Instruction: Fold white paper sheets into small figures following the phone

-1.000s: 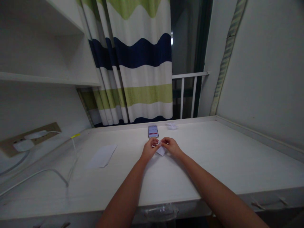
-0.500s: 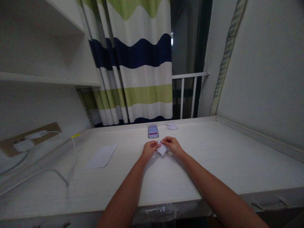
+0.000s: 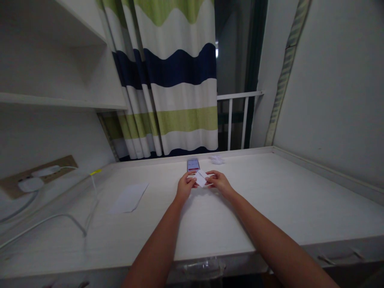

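Observation:
A small folded piece of white paper is held up between my two hands, just above the desk, its outline like a diamond with a crease across it. My left hand pinches its left corner between thumb and fingers. On the other side, my right hand grips the right corner the same way. Right behind the paper lies a smartphone with a lit screen; its lower edge is partly covered by my fingers and the paper.
Crumpled white paper lies near the desk's back edge. Flat white sheets rest to the left. Further left, white cables run from plugs at a wall socket. A striped curtain hangs behind the white desk.
The folded paper has risen and moved slightly away from me, now facing me as a diamond and overlapping the phone's lower edge. Both hands have shifted their grip to its side corners.

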A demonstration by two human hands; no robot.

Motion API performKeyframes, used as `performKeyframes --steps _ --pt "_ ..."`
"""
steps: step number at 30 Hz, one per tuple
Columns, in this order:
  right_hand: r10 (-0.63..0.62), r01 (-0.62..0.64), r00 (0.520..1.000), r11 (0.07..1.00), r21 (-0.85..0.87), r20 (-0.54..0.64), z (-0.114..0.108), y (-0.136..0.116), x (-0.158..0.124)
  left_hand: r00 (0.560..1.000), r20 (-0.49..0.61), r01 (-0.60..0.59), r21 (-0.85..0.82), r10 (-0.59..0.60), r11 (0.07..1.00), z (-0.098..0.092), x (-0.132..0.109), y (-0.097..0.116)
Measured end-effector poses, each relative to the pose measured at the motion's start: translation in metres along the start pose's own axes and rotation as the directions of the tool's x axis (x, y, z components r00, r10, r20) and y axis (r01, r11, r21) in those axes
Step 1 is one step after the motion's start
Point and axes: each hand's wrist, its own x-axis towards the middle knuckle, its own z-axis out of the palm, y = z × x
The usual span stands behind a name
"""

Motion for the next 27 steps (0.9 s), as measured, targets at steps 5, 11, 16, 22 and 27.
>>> performKeyframes --steps 5,11,16,22,27 --pt "-0.051 0.051 0.999 0.999 -0.002 -0.004 0.0001 -0.0005 0.0010 1.000 0.005 -0.005 -0.009 0.005 1.000 0.0009 -0.0007 0.0010" --pt "-0.081 0.080 0.996 0.996 -0.027 -0.026 -0.0004 0.0002 0.0022 1.000 -0.021 0.004 -0.037 -0.005 0.999 0.0019 0.0003 -0.0004" --pt "-0.098 0.097 0.994 0.995 -0.020 -0.043 0.0003 0.0018 0.0026 0.999 -0.038 0.017 -0.060 -0.019 0.998 0.0026 0.0004 0.0007" --pt "-0.066 0.068 0.997 0.997 0.035 -0.044 -0.0016 0.0044 0.0038 0.998 0.006 0.061 -0.092 -0.060 0.994 0.0030 -0.0011 0.0022" --pt "-0.073 0.072 0.997 0.996 0.054 0.009 -0.0029 0.0026 0.0023 0.996 -0.008 0.083 -0.138 -0.085 0.987 0.0022 0.0001 0.0012"
